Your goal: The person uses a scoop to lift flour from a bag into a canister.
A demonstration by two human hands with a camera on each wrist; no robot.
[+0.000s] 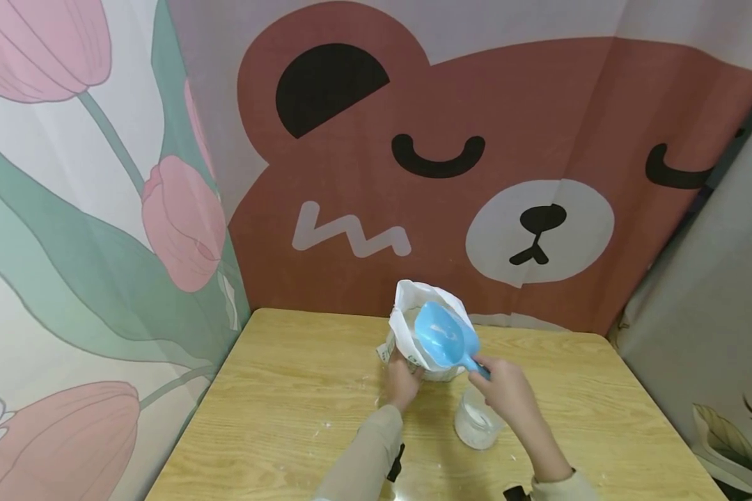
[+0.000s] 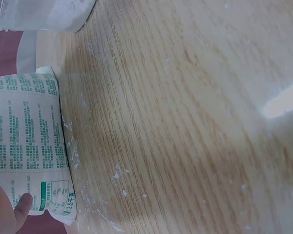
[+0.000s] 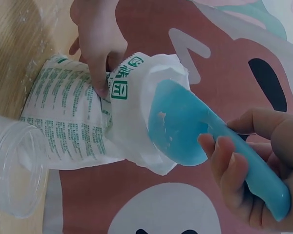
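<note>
My right hand [image 1: 507,390] grips the handle of a light blue scoop [image 1: 441,335], whose bowl is over the mouth of a white bag [image 1: 404,327] with green print. A few white specks cling to the scoop in the right wrist view. My left hand [image 3: 101,44] holds the bag's side, its fingers bent against the folded upper part. The bag stands open at the top on the table; its contents are mostly hidden by the scoop. Just in front of it and below my right hand stands a clear jar [image 1: 476,421] with white powder inside.
The wooden table [image 1: 276,403] carries scattered white powder specks [image 2: 118,173] near the bag. Behind its far edge hangs a curtain with a brown bear [image 1: 351,292], and a tulip-printed curtain [image 1: 182,306] hangs along the left.
</note>
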